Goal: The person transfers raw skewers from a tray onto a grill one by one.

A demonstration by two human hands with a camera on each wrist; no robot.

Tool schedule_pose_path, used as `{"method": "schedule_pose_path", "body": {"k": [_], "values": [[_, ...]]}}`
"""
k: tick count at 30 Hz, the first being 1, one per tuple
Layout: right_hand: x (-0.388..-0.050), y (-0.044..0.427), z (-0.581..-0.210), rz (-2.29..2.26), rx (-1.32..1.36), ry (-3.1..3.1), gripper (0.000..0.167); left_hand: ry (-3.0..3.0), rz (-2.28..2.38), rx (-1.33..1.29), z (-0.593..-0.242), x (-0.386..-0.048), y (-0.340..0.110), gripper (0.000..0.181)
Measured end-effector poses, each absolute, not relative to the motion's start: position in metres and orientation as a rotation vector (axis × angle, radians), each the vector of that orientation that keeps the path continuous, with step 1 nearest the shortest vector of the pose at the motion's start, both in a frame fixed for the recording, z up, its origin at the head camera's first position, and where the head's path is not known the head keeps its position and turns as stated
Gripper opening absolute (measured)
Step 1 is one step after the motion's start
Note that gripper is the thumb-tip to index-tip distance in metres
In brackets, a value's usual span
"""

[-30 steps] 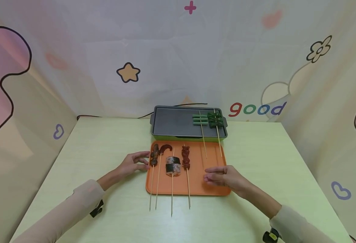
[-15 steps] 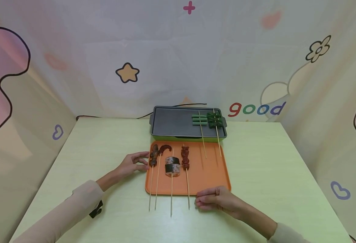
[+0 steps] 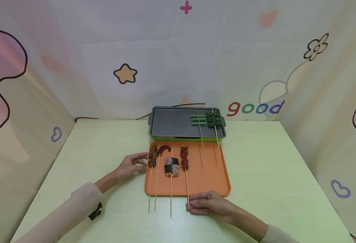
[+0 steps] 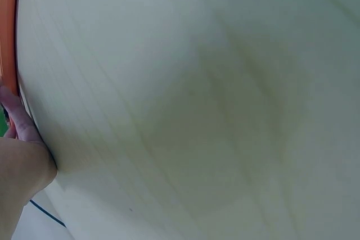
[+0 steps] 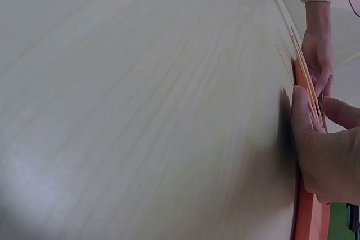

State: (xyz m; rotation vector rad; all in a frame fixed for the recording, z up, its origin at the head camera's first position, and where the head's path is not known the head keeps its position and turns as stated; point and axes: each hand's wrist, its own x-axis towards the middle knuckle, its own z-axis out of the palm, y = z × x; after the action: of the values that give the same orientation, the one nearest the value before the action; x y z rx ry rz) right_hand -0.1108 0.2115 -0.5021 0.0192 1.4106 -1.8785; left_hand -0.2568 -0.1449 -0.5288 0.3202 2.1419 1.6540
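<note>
An orange tray holds several food skewers whose sticks overhang its front edge. My right hand is at the lower end of the red meat skewer. The stick passes by its fingertips; the right wrist view shows a gap between thumb and finger. At the tray's left rim, my left hand rests with loosely bent fingers, beside the brown mushroom-like skewer. Right of that lie a curled reddish tentacle skewer and a black-and-white rolled skewer. The left wrist view barely catches the left hand.
Behind the tray stands a dark grill plate on a green base. A green stalk skewer and a leafy green skewer lie on its right side, sticks reaching over the tray. A patterned curtain hangs behind the table.
My right hand has come from above the tray's right part toward the front edge, then left to the red meat skewer's stick. My left hand stays at the rim.
</note>
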Motion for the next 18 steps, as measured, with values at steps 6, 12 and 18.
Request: {"method": "schedule_pose_path", "body": {"k": [6, 12, 18], "values": [[-0.1119, 0.21, -0.5004, -1.88, 0.024, 1.452, 0.047, 2.142, 1.643, 0.314, -0.5288, -0.2572, -0.1454, 0.065], [-0.1143, 0.2101, -0.4944, -1.887, 0.041, 1.529, 0.047, 2.144, 1.641, 0.312, -0.5293, -0.2572, -0.1451, 0.065], [-0.1135, 0.2102, -0.4931, -1.893, 0.043, 1.579, 0.047, 2.132, 1.661, 0.323, -0.5295, -0.2571, -0.1449, 0.065]]}}
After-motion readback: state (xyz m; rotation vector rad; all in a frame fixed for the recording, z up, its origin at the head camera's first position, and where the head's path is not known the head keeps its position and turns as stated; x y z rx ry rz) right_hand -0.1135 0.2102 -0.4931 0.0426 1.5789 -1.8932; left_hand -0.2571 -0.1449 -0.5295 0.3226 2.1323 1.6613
